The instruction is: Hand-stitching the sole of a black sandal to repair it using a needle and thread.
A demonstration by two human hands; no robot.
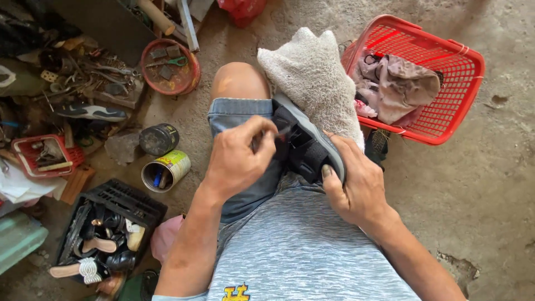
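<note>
Red basket (465, 78) right, tins (165, 170) left, probably bare floor (473, 184) beyond

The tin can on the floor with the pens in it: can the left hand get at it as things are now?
Probably yes. The tin can lies open on the floor just beside the left hand, with nothing between them. That hand is pinched at the black sandal, so it would have to let go first.

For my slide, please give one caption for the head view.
Left hand and right hand grip a black sandal on the lap, beside a red basket.
</note>
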